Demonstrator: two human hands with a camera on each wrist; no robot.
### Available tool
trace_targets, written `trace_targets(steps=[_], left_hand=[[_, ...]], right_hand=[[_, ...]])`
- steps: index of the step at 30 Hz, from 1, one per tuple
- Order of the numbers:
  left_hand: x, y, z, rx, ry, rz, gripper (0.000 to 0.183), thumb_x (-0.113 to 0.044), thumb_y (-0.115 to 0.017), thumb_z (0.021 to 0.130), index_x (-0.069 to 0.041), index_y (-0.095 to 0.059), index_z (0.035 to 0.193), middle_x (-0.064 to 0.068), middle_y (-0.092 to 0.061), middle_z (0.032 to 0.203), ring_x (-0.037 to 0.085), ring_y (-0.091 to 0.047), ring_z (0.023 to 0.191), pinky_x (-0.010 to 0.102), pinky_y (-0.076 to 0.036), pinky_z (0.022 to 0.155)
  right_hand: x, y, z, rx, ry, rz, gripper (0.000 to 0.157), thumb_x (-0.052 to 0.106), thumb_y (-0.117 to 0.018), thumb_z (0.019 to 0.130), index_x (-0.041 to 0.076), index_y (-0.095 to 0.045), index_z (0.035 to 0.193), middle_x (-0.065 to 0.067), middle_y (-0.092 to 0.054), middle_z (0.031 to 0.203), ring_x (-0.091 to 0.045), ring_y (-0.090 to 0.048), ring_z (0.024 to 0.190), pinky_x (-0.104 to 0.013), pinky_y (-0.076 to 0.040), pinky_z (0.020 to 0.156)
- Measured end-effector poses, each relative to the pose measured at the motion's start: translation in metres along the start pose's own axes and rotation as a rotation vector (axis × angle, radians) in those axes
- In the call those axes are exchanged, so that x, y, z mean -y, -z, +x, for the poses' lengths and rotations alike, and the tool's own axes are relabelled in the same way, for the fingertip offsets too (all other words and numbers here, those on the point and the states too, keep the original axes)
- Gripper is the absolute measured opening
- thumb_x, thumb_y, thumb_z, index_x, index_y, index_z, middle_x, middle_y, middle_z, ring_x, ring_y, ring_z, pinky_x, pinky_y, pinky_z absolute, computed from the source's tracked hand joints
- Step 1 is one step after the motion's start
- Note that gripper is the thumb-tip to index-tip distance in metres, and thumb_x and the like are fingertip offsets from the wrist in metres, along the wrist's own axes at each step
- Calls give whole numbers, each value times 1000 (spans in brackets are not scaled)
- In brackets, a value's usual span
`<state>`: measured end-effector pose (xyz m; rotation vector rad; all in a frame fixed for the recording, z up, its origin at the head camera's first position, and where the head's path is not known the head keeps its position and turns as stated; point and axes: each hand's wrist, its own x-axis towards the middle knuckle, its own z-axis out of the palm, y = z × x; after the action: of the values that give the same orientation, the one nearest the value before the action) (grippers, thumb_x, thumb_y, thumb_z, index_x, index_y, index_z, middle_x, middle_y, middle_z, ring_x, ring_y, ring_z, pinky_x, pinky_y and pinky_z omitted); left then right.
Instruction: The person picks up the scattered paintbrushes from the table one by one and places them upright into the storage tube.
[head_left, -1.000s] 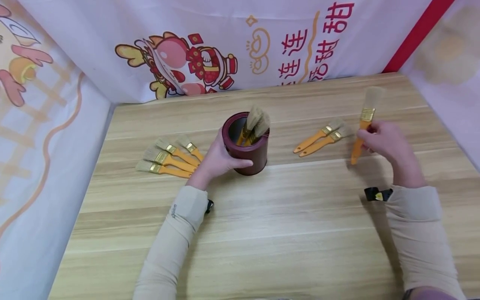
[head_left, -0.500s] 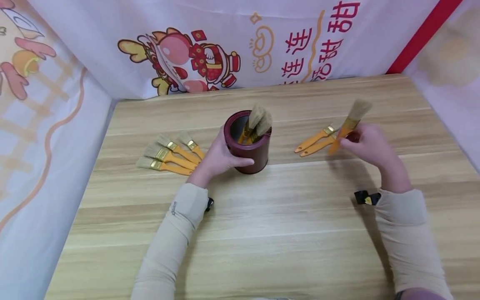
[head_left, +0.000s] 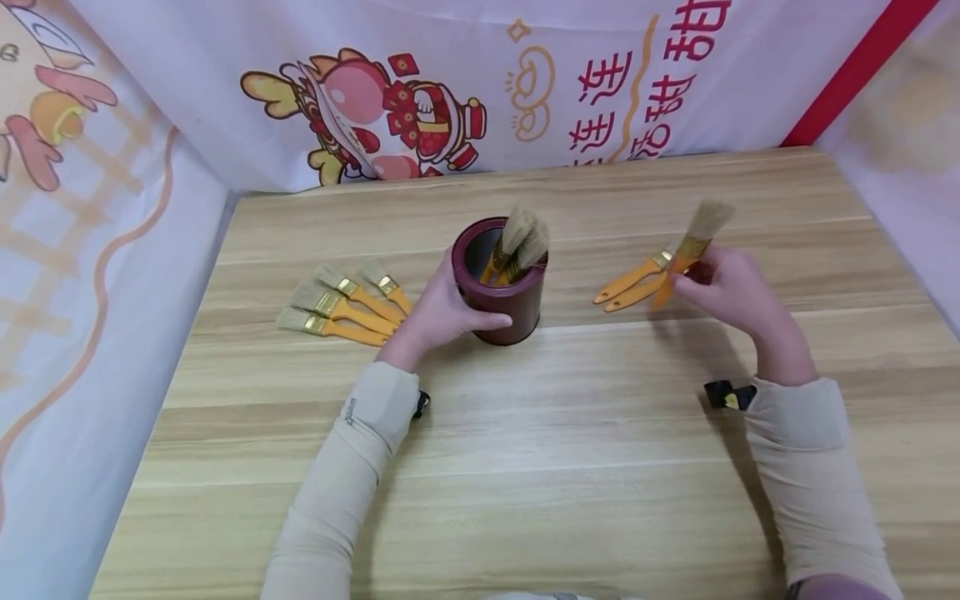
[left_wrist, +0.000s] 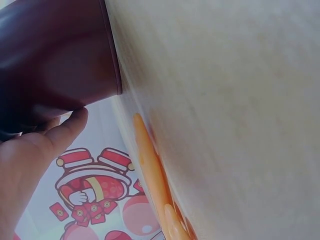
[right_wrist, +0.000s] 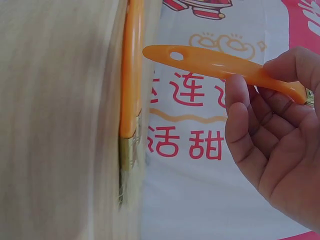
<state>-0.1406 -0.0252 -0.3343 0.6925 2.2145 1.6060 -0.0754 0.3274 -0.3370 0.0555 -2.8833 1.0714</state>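
Leftward from a second ago, my right hand [head_left: 731, 289] has carried its brush [head_left: 692, 247] nearer the dark red container [head_left: 522, 310], tilting it on the way. I pinch that brush by its orange handle, bristles up, over two flat brushes [head_left: 628, 281]; whether it touches them I can't tell. That leaves less space to the container, which my left hand [head_left: 441, 312] grips around its side, just as before. Two bristle heads [head_left: 519, 229] crowd the right of its opening, leaving room at the left. Four more brushes [head_left: 360, 316] lie fanned on the surface [head_left: 570, 458], by my left wrist. Only the flat pair lies between my brush and the container.
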Motion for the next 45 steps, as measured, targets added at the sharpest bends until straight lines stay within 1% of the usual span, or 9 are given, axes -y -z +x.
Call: trace_targets(steps=[5,13,16,23,26,29,35,41,45], left_hand=[[1,0,1,1,-5,-6,105,-5,-86,68,-15,-21,149,4,-37,149,20,-37,137,38,-30,117],[2,1,1,1,6,-12,104,-5,-86,68,-16,-22,149,3,-37,149,18,-38,137,37,-30,117],[2,1,1,-1,9,-12,105,-5,-86,68,-16,-22,149,4,-37,150,17,-38,137,37,-30,117],[2,1,1,4,7,-2,104,-7,-86,68,-15,-21,149,4,-36,150,17,-37,137,36,-30,117],[2,2,1,7,10,-2,104,-8,-86,69,-15,-21,149,3,-36,150,17,-37,137,36,-30,117],[3,2,1,7,8,-3,104,-7,-86,68,-15,-21,149,4,-36,150,17,-37,137,36,-30,117],[1,3,0,4,12,-3,105,-6,-86,68,-15,-20,149,4,-36,150,18,-37,137,37,-30,117],[1,3,1,10,18,-5,105,-7,-86,69,-15,-20,150,4,-36,150,19,-38,137,37,-31,117],[1,3,0,8,28,-4,105,-7,-86,68,-15,-20,150,5,-36,150,20,-37,137,38,-30,117]], right_hand=[[9,-1,3,10,9,9,21,10,-63,89,-8,-64,98,-26,-66,92,-7,-49,65,-14,-41,56],[24,-7,7,28,53,39,17,7,-64,88,-6,-67,98,-24,-67,91,-3,-51,66,-14,-42,57],[28,-9,8,33,56,40,16,6,-64,88,-6,-67,98,-23,-68,92,-4,-52,67,-13,-44,58],[34,-16,12,44,88,55,15,5,-63,87,-7,-67,96,-23,-69,90,3,-53,68,-11,-45,60],[38,-15,14,41,119,45,14,4,-62,87,-7,-67,94,-22,-69,88,3,-52,67,-11,-45,59],[43,-12,16,34,174,44,12,2,-62,86,-7,-67,93,-22,-68,86,3,-52,66,-11,-45,58],[54,-10,19,49,195,46,10,2,-65,86,-6,-68,92,-20,-69,84,5,-53,66,-10,-46,58],[62,-9,20,24,325,55,8,0,-65,85,-3,-68,91,-15,-69,81,4,-54,67,-9,-46,60],[77,-6,21,0,377,118,9,-5,-64,83,-4,-68,91,-14,-69,84,2,-56,67,-10,-48,62]])
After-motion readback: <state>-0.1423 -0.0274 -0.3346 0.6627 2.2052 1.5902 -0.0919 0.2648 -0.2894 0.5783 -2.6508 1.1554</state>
